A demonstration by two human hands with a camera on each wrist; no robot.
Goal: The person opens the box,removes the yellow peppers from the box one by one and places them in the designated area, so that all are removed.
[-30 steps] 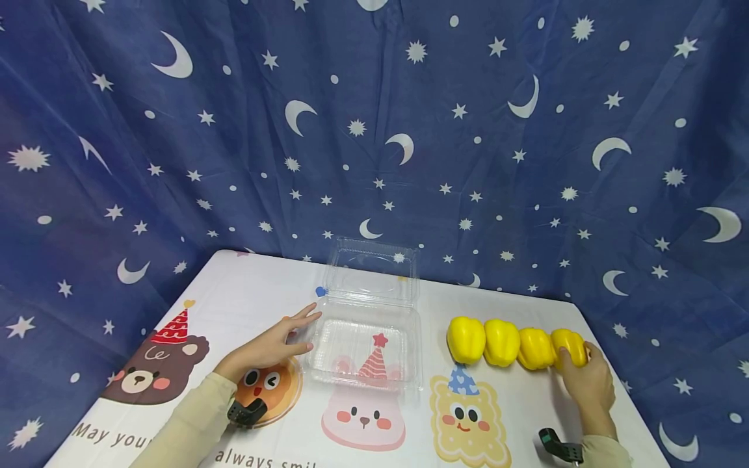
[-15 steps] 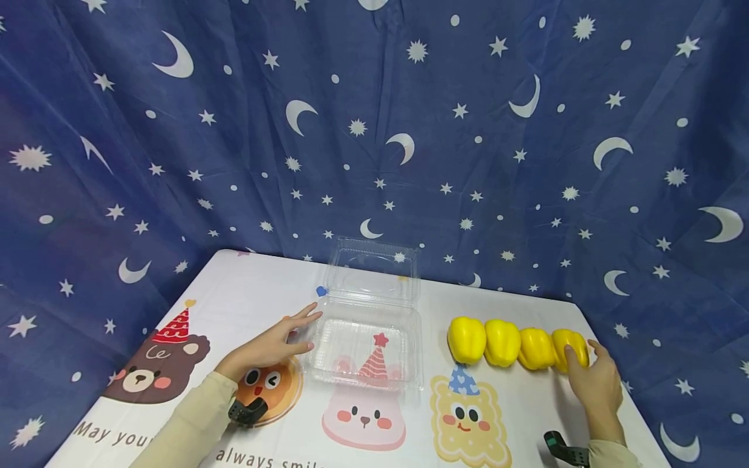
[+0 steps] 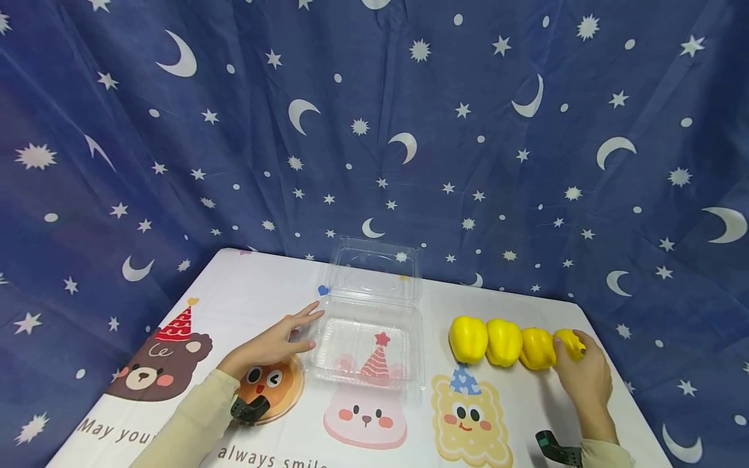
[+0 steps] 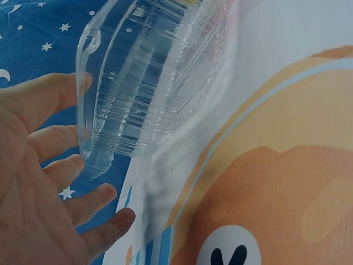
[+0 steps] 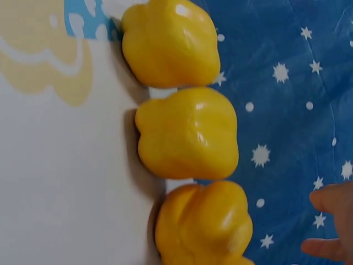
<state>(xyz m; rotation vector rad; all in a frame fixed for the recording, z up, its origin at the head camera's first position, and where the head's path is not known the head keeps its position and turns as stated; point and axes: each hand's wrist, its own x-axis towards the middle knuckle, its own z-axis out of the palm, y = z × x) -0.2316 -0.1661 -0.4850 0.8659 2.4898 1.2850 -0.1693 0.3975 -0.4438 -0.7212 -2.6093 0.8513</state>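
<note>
Four-lobed yellow bell peppers stand in a row at the right of the table in the head view. My right hand (image 3: 585, 376) grips the rightmost bell pepper (image 3: 567, 343), thumb on its near left side; it is tipped so its dark stem end shows to the right. Beside it are the other peppers: one (image 3: 537, 349), a second (image 3: 504, 342) and a third (image 3: 468, 340). An open clear plastic clamshell box (image 3: 414, 351) lies mid-table. My left hand (image 3: 272, 344) has its fingers spread at the box's left rim; in the left wrist view, fingertips touch the clear wall (image 4: 132, 105).
The box's hinged lid (image 3: 374, 270) leans back toward the blue star-and-moon curtain (image 3: 374, 130) behind the table. A white cloth (image 3: 263, 279) with cartoon prints covers the table. Each wrist wears a dark camera mount (image 3: 250, 409).
My right hand shifted slightly right, then back left, regripping the rightmost bell pepper, which has turned so its stem end shows. The left hand and box stay in place.
</note>
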